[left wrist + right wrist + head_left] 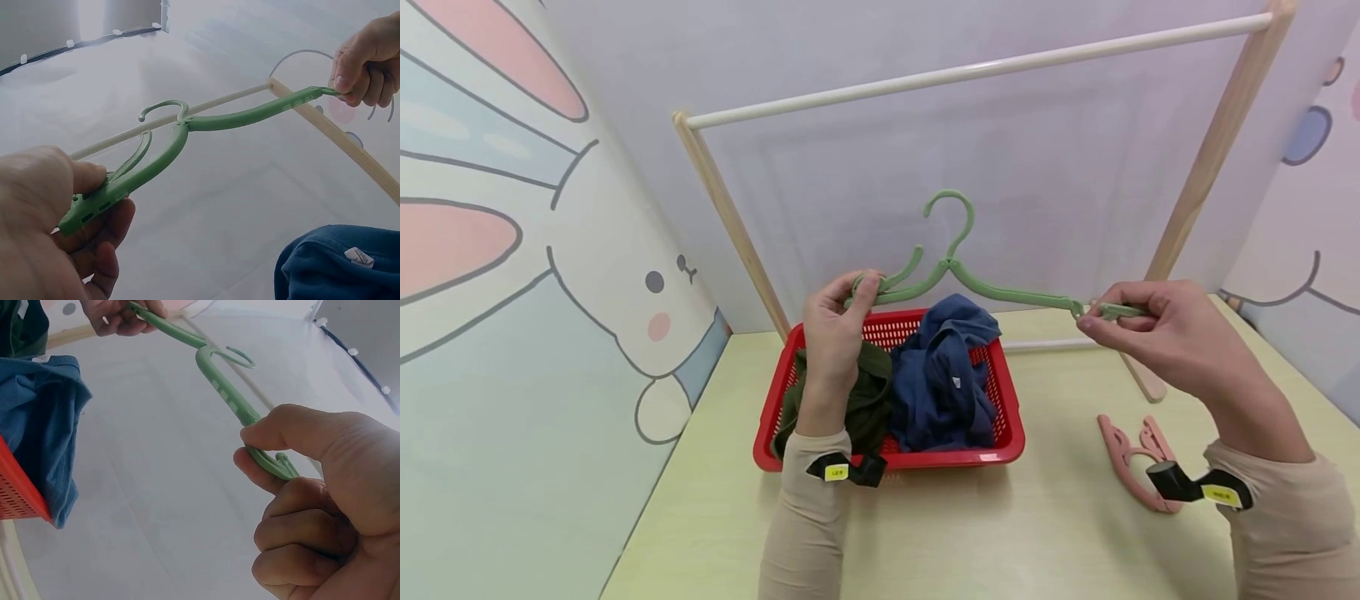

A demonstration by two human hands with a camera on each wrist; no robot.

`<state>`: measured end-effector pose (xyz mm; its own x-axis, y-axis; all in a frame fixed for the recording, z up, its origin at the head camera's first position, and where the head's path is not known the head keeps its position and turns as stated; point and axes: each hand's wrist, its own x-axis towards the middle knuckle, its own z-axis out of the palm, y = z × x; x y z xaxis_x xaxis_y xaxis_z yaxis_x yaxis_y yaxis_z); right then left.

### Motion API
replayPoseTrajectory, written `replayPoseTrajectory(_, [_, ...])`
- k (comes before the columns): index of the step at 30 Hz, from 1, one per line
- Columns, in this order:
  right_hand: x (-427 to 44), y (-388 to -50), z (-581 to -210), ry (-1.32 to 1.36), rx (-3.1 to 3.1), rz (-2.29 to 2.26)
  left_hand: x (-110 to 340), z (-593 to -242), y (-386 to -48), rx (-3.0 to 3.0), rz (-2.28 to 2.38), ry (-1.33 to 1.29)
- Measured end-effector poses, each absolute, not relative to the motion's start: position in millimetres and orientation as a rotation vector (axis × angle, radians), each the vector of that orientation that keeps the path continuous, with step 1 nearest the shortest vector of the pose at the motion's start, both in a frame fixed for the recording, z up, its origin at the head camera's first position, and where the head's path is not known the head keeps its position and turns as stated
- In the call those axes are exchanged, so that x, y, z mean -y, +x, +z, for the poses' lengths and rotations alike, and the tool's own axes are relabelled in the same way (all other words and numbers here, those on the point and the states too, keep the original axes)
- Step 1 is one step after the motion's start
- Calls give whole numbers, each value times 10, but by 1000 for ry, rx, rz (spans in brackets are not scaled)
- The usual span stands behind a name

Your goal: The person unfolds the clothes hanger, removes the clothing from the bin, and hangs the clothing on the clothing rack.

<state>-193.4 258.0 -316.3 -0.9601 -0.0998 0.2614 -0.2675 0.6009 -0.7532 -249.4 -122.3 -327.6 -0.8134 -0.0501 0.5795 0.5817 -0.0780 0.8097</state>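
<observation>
Spanning the gap between 2 hands, a green folding hanger (951, 264) is held in the air below the white rail (985, 71) of a wooden-legged rack, its hook (971, 221) pointing up and hung on nothing. The left hand (835, 333) pinches 1 end between thumb and fingers, where the outer segment (910, 268) is folded back toward the hook. The right hand (1180, 333) pinches the other end beyond a hinge (1077, 309), thumb against index finger; in the right wrist view its remaining 3 fingers are curled into the palm.

Judged by its slim, smooth, plastic-looking arms, the hanger should be light and fairly stiff along each length, slightly slippery, and yielding at its joints, which are probably its weakest points. A grip on the solid arm just beside a hinge would steady it best; a grip on the outer segment alone may let it swing, and twisting could strain the pivot.

Below stands a red basket (1015, 429) on the table (700, 500), holding a dark green garment (871, 392) at left and a blue garment (943, 383) at right, both soft and crumpled. A pink hanger (1118, 460), folded compactly, lies on the table near the right forearm.
</observation>
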Motion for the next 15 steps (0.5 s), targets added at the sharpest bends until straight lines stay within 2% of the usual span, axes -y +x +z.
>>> replayPoseTrajectory(10, [-2627, -1927, -3151, 356, 2640, 1246, 1281, -3277, -2494, 1679, -2031, -553])
replayPoseTrajectory(15, [-2688, -1907, -3138, 278, 2636, 1264, 1336, -3252, -2503, 1653, -2036, -544])
